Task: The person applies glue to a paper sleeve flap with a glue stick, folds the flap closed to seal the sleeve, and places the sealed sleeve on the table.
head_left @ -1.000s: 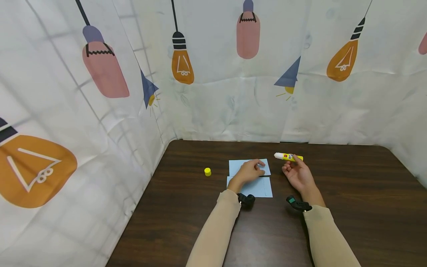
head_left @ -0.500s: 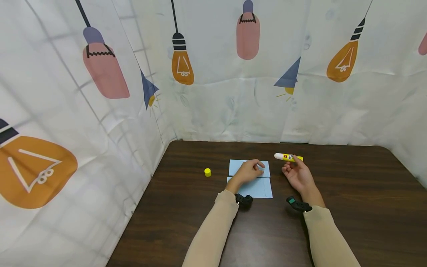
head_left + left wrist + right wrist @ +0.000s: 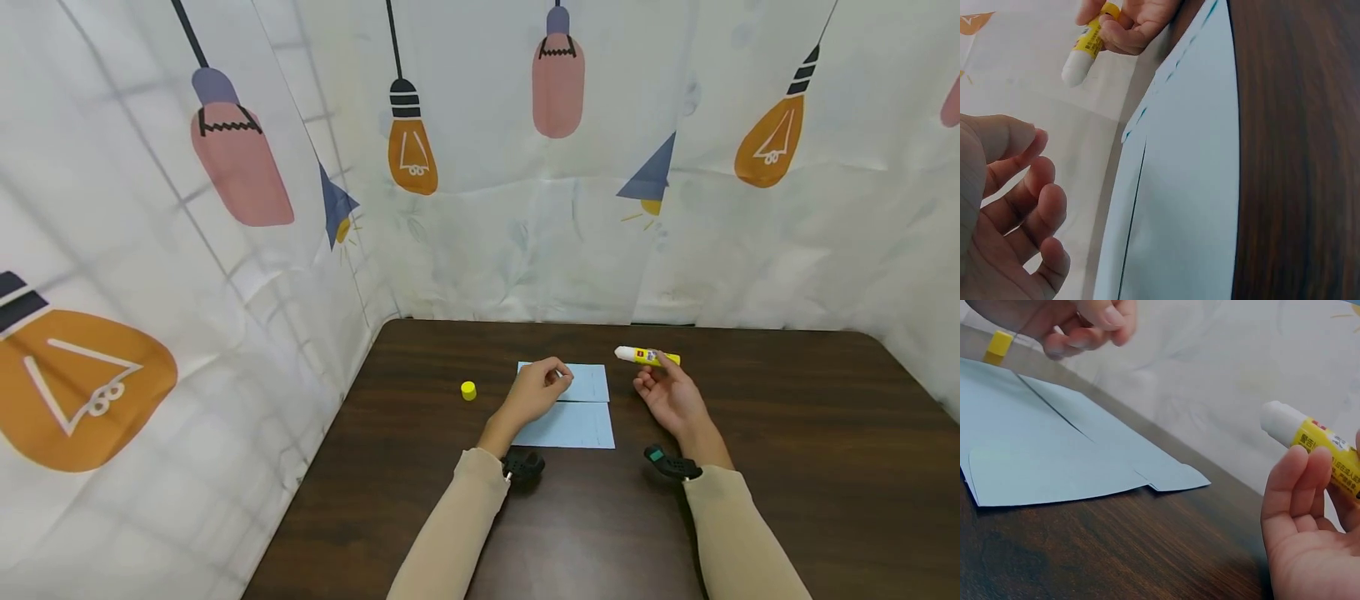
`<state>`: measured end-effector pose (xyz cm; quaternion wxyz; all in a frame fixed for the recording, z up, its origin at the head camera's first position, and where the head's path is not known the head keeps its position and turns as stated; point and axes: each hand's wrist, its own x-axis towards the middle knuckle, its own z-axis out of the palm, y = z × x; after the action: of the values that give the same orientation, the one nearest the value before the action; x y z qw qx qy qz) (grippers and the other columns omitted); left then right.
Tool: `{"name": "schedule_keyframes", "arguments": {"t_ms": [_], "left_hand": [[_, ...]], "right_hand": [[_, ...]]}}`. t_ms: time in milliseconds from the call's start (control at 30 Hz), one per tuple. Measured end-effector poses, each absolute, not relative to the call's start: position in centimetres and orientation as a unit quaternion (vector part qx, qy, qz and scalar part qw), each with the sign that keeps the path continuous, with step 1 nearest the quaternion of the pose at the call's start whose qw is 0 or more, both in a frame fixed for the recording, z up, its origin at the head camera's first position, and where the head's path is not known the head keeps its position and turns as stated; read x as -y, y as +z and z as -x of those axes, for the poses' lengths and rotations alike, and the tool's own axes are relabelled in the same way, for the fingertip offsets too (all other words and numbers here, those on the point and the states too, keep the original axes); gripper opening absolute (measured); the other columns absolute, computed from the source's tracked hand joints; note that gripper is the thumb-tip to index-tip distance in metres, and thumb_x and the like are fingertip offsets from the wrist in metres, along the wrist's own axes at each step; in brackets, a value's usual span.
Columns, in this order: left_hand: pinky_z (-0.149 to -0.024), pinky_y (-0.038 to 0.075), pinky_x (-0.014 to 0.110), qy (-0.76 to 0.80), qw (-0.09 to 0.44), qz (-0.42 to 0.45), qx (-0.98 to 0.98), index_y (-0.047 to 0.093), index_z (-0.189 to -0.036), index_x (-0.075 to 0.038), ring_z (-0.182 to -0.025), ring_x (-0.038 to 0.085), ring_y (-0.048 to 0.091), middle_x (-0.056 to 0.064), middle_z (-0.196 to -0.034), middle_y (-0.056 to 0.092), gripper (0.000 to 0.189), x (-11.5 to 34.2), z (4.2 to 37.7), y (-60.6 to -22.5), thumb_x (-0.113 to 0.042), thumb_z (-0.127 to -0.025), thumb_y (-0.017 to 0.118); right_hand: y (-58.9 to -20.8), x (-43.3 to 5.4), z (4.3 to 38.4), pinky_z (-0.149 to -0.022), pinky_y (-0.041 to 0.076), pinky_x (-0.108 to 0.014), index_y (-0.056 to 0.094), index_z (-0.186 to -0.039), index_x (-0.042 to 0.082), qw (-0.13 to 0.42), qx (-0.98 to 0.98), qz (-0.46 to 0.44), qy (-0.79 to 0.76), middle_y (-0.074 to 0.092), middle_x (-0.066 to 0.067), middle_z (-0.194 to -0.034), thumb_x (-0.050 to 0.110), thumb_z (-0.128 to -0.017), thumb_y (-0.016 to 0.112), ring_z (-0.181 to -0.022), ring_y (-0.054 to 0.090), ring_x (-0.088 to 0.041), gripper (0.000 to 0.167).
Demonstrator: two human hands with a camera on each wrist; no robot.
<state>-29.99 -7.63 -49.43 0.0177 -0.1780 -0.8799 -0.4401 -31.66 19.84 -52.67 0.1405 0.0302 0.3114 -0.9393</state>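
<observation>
My right hand (image 3: 670,397) grips a yellow glue stick (image 3: 649,356) in its fingers, uncapped with the white tip pointing left. Light-blue paper (image 3: 567,427) lies on the table as a far part and a near part, with a dark seam between them. Over the left side of the far part hovers my left hand (image 3: 534,390), its fingers loosely curled and nothing visible in them. Thumb and forefinger meet at their tips in the left wrist view. Short teal marks run along one paper edge (image 3: 1177,62). The left hand covers some of the paper in the head view.
A yellow cap (image 3: 468,391) stands on the dark wooden table (image 3: 810,433), left of the paper. White curtains (image 3: 480,242) printed with lamps hang behind the table and along its left side.
My left hand has drawn left and a little nearer the body, uncovering more of the paper. The right hand and the glue stick have stayed nearly still.
</observation>
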Motion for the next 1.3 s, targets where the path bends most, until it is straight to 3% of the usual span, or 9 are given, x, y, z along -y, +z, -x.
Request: {"name": "schedule_keyframes", "arguments": {"t_ms": [367, 567, 833, 1100, 1300], "left_hand": [[-0.060, 0.041, 0.023, -0.431, 0.034, 0.181, 0.883, 0.072, -0.100, -0.019, -0.062, 0.009, 0.048, -0.004, -0.072, 0.058, 0.014, 8.4, 29.2, -49.1, -0.029, -0.102, 0.063], [-0.060, 0.042, 0.023, -0.443, 0.049, 0.174, 0.878, 0.073, -0.099, -0.020, -0.063, 0.007, 0.050, -0.005, -0.073, 0.059, 0.012, 7.7, 29.1, -49.5, -0.029, -0.101, 0.065], [-0.057, 0.039, 0.021, -0.540, 0.077, 0.132, 0.828, 0.076, -0.098, -0.016, -0.064, 0.007, 0.048, -0.003, -0.073, 0.059, 0.008, 7.3, 28.9, -49.2, -0.023, -0.096, 0.072], [-0.063, 0.040, 0.021, -0.621, 0.064, 0.136, 0.769, 0.072, -0.113, -0.012, -0.069, 0.010, 0.048, -0.002, -0.081, 0.058, 0.022, 7.4, 28.8, -48.5, -0.021, -0.093, 0.075], [-0.063, 0.046, 0.023, -0.633, 0.030, 0.141, 0.760, 0.067, -0.128, -0.015, -0.075, 0.011, 0.056, 0.005, -0.099, 0.064, 0.042, 7.5, 28.8, -48.3, -0.024, -0.089, 0.080]], "right_hand": [[-52.3, -19.4, 31.4, -0.081, 0.055, -0.026, 0.057, -0.109, 0.019, 0.128, -0.387, 0.004, -0.913, 0.066, -0.002, -0.092, 0.025, -0.109, 0.049, -0.081, 0.061, -0.014, 0.010], [-51.4, -19.0, 31.3, -0.079, 0.058, -0.027, 0.054, -0.117, 0.019, 0.144, -0.419, 0.018, -0.896, 0.069, -0.001, -0.093, 0.026, -0.109, 0.050, -0.076, 0.063, -0.013, 0.011], [-50.0, -18.5, 30.9, -0.079, 0.060, -0.029, 0.058, -0.114, 0.016, 0.159, -0.434, 0.076, -0.884, 0.073, -0.003, -0.092, 0.023, -0.111, 0.045, -0.074, 0.066, -0.014, 0.015], [-49.1, -17.8, 30.8, -0.080, 0.059, -0.026, 0.067, -0.110, 0.016, 0.189, -0.502, 0.148, -0.831, 0.074, 0.000, -0.093, 0.019, -0.112, 0.039, -0.080, 0.068, -0.012, 0.028], [-48.9, -17.2, 30.5, -0.080, 0.058, -0.026, 0.067, -0.112, 0.019, 0.207, -0.538, 0.164, -0.800, 0.074, 0.001, -0.093, 0.016, -0.112, 0.037, -0.081, 0.068, -0.011, 0.030]]}}
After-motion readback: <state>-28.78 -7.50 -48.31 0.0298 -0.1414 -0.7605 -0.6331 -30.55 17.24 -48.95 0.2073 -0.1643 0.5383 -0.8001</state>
